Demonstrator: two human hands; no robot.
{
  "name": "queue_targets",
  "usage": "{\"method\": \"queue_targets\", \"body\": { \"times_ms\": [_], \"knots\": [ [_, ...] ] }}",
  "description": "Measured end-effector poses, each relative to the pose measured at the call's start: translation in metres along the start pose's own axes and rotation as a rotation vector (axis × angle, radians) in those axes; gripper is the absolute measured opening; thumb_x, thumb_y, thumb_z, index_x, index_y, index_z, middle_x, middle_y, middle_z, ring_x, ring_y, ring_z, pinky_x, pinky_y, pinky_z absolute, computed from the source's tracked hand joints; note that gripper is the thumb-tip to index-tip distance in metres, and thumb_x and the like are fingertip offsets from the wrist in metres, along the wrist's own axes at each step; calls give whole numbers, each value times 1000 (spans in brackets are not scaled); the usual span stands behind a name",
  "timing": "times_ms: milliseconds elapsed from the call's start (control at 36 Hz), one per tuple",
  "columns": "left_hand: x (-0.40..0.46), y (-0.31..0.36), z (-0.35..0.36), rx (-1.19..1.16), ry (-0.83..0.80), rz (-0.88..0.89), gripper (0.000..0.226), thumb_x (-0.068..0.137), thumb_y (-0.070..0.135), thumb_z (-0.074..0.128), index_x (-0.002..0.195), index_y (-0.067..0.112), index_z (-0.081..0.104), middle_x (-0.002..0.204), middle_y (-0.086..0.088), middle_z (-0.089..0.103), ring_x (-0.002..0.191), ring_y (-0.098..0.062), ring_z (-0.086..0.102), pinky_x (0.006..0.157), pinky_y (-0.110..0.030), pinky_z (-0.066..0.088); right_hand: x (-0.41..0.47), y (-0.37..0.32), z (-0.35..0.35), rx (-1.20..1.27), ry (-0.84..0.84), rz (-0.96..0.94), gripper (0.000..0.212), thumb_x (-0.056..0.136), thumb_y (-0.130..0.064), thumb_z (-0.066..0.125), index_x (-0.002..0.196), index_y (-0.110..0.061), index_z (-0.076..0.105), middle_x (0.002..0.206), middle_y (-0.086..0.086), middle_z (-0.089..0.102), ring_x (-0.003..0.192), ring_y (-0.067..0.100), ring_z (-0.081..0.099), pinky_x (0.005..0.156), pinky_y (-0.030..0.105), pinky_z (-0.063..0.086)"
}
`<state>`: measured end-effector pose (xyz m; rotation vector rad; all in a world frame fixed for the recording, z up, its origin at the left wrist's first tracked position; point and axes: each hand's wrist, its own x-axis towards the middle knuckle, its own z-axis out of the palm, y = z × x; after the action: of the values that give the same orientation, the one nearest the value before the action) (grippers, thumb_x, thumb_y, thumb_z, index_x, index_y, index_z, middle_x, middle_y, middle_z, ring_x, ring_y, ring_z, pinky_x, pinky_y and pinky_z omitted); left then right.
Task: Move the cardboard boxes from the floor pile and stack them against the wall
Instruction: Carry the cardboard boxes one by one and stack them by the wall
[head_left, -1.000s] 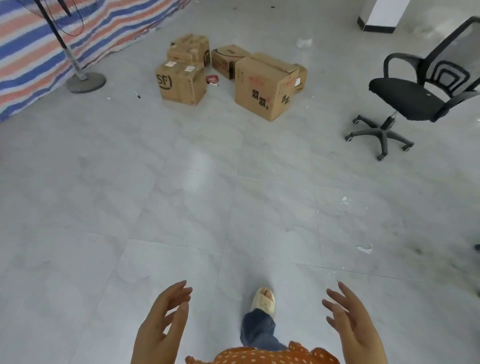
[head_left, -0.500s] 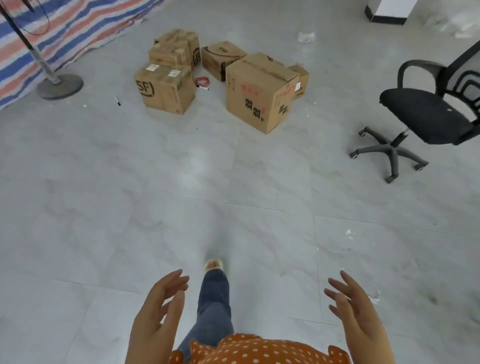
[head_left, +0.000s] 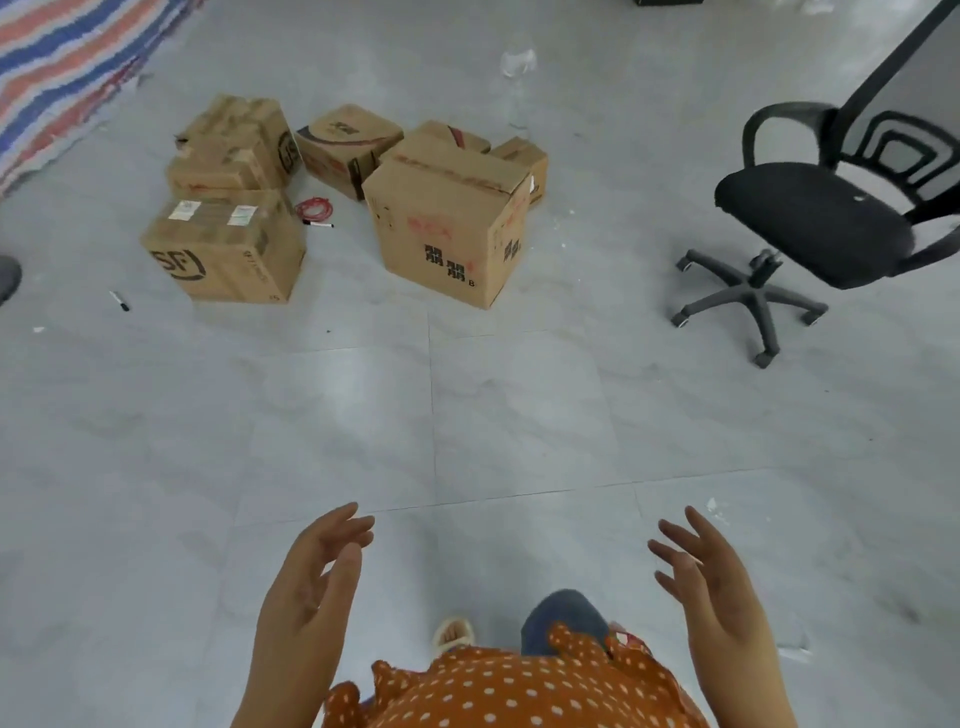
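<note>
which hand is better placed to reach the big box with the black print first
Right, though only slightly. The big box lies ahead, nearer the right hand than the left hand. Both hands are open, empty and well short of it, so a box that size probably needs both.

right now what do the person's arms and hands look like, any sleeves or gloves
Both the left hand and the right hand are bare: no gloves, no watch or bracelet in view. The forearms are uncovered too, with no sleeve reaching them. The only clothing near them is an orange top with white polka dots and blue jeans.
</note>
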<state>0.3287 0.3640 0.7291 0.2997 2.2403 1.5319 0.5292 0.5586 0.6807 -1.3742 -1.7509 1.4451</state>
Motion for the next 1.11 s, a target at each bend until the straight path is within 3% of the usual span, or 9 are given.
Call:
{"method": "queue_targets", "body": {
  "times_ms": [83, 222, 444, 528, 639, 833, 944, 1056, 1111],
  "knots": [
    [42, 10, 23, 28, -52, -13, 36, 65, 65, 45, 97, 57, 58, 105, 22, 67, 101, -1, 63, 97, -46, 48, 39, -7, 3, -39, 32, 54, 38, 77, -70, 41, 111, -53, 41, 115, -29, 52, 103, 6, 60, 100, 51, 47],
    [115, 29, 69, 61, -52, -15, 28, 71, 61, 46, 97, 59, 57, 104, 25, 66, 101, 1, 62, 97, -44, 48, 123, -23, 6, -10, 67, 59, 80, 45, -101, 37, 110, -54, 40, 126, -5, 57, 110, 20, 61, 99, 51, 47],
    [224, 87, 174, -60, 19, 1, 16, 88, 39, 55, 101, 40, 65, 102, 18, 69, 96, -3, 65, 94, -45, 51, 305, -76, -15, 6, 19, -38, 75, 52, -98, 40, 113, -55, 44, 114, -23, 62, 106, 9, 63, 98, 48, 49],
    [266, 113, 215, -28, -5, 27, 20, 86, 39, 52, 95, 56, 59, 103, 24, 67, 99, -1, 64, 90, -36, 53, 366, -98, -21, 7, -2, -69, 68, 59, -93, 42, 115, -55, 45, 116, -21, 63, 106, 6, 63, 98, 47, 49],
    [315, 136, 253, 68, -25, -4, 19, 73, 67, 47, 89, 78, 45, 100, 47, 56, 99, -4, 63, 85, -16, 44, 430, -111, -21, 8, -47, -87, 68, 64, -90, 42, 120, -51, 45, 116, -27, 62, 105, 0, 63, 94, 41, 52],
    [401, 160, 294, 84, 36, -44, 26, 63, 87, 43, 88, 79, 43, 96, 35, 63, 97, -3, 61, 89, -25, 45, 525, -121, -7, 7, -85, -34, 65, 66, -87, 46, 119, -49, 49, 114, -30, 62, 105, 0, 63, 96, 46, 50],
    [464, 177, 323, 57, 34, -79, 25, 86, 55, 48, 84, 80, 43, 94, 50, 55, 97, -3, 60, 90, -27, 45, 594, -136, 11, -27, -77, -28, 78, 56, -95, 42, 119, -50, 47, 114, -33, 60, 105, -2, 62, 96, 43, 50],
    [543, 202, 342, 31, 51, -49, 20, 69, 80, 45, 88, 78, 44, 102, 47, 54, 97, -4, 61, 89, -24, 46, 673, -161, 41, -47, -99, -61, 76, 56, -96, 39, 118, -53, 44, 113, -31, 61, 105, -5, 61, 97, 43, 49],
    [583, 214, 347, 9, 65, -24, 23, 67, 72, 45, 90, 75, 47, 108, 38, 57, 101, -8, 62, 92, -30, 48, 712, -180, 57, -40, -112, -66, 74, 56, -96, 39, 117, -54, 43, 114, -29, 61, 106, -4, 60, 97, 43, 49]
  ]
}}
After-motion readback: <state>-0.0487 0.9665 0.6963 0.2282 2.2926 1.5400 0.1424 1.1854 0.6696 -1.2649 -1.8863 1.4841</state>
